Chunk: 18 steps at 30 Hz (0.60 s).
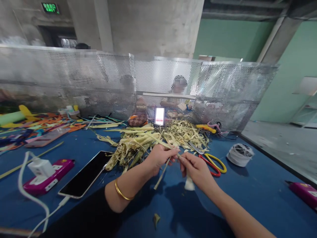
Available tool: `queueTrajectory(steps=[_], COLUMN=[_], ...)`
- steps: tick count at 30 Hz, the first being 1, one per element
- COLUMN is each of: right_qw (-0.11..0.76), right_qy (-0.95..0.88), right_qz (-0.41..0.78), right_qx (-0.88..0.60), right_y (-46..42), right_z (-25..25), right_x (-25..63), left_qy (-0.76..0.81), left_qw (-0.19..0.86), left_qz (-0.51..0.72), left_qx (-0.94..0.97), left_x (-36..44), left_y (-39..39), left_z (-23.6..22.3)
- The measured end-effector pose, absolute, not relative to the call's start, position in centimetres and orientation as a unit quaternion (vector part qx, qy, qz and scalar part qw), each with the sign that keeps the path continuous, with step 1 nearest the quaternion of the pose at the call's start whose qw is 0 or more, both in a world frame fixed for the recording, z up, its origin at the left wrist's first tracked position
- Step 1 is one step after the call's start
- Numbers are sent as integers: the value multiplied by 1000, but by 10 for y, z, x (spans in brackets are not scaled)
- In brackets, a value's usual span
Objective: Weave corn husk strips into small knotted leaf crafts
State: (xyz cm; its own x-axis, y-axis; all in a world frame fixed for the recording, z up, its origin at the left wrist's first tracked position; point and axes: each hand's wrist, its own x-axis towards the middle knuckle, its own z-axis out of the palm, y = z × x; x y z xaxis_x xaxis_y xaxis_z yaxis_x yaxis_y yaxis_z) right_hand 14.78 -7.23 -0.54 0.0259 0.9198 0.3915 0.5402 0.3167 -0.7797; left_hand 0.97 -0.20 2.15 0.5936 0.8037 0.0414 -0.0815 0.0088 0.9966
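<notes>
My left hand [159,158] is closed, its thumb and fingers pinching a pale dried husk strip [161,175] whose loose end hangs toward the table. Just to the right, my right hand [196,168] is also closed, fingertips pinching the husk close to the left hand. Below the right hand's fingers shows a whitish flared end [189,184]; what it belongs to is partly hidden. Behind the hands lies a heap of dried, greenish-yellow husk strips [131,145]. Scissors [215,163] with red and yellow handles rest beside my right hand, blades toward the heap.
A phone [85,175] on a charging cable and a purple power strip [49,177] lie at left. White twine [240,154] stands at right, near another purple strip [303,193]. A perforated metal screen [111,82] borders the blue table [198,211]; people sit beyond it.
</notes>
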Motion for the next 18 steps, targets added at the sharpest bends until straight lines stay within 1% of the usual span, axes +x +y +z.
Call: queueTrajectory(steps=[4,5,7,9,11,13,15,17,18], right_qw=[390,371,344,325,330,370,408,409,399], right_qy=[-753,-769,-784,-793,-798,-774,-727,-708,-717], right_qz=[15,-21,-57,-74,-96,-130,-141,-83,-14], right_qx=[-530,-521,-514,-510,-495,-498,-534,-569,-571], right_y=[-78,-79,-84,-90,-96,-97,-92,-81,-74], right_z=[-6,-7,-8,-9,-6,2,14,25,30], right_x=[149,149,149,148,148,151,156,161,162], left_qy=[332,337,342,337,327,317,305,298,296], left_qw=[626,623,620,623,624,616,604,599,600], left_qz=[343,339,329,312,285,257,247,240,234], left_qx=[616,619,625,633,651,673,694,704,706], left_x=[13,13,12,10,5,0,-3,-5,-5], left_y=[-3,-3,-2,-2,-2,-3,-5,-8,-9], left_z=[17,16,15,14,15,19,23,27,28])
